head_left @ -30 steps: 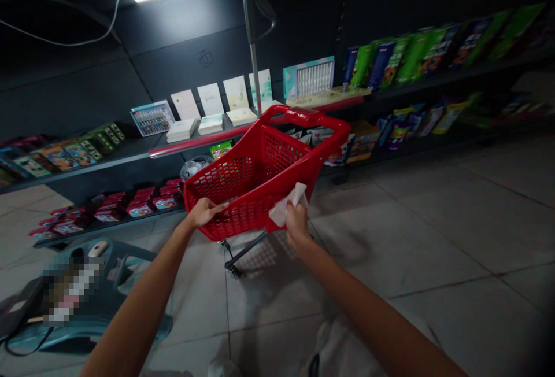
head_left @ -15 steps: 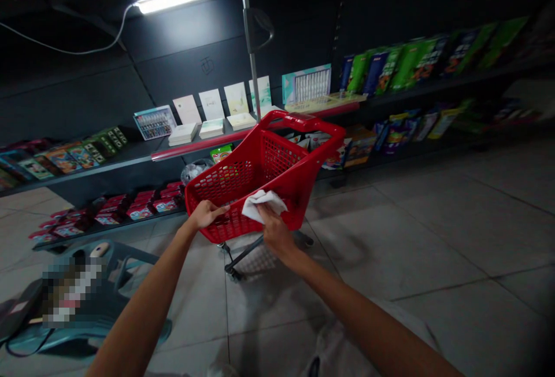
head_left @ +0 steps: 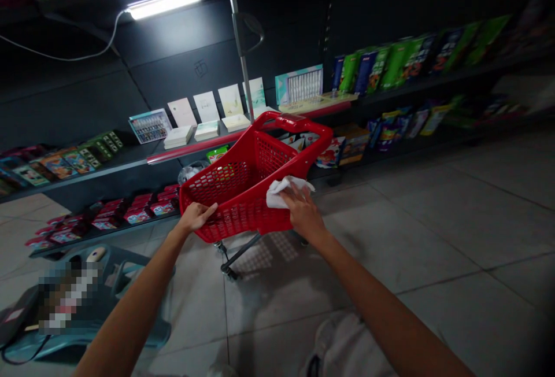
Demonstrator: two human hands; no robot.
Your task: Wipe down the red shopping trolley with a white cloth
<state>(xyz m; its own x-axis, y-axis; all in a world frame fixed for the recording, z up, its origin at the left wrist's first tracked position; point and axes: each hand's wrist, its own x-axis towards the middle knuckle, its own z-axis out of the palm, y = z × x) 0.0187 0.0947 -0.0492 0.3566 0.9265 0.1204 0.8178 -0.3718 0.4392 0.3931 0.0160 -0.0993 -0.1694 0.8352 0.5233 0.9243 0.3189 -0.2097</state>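
Note:
A red plastic shopping basket on a wheeled frame (head_left: 236, 192) stands in front of me, tilted toward me by its long handle. My left hand (head_left: 196, 217) grips the basket's near rim, with the fingers over the edge. My right hand (head_left: 303, 212) is shut on a crumpled white cloth (head_left: 284, 192), which it presses against the upper right of the near wall. The basket's small castors (head_left: 229, 271) show beneath it on the floor.
Dark shelves (head_left: 165, 154) holding cards, boxes and bright packets run along the back and right. A teal plastic seat (head_left: 130, 264) with a blurred object stands at lower left. A metal pole (head_left: 238, 47) rises behind the basket above the grey floor tiles (head_left: 433, 238).
My right hand has moved to the right along the basket's near wall, carrying the cloth. My left hand stays on the rim, and the basket has shifted slightly left in view.

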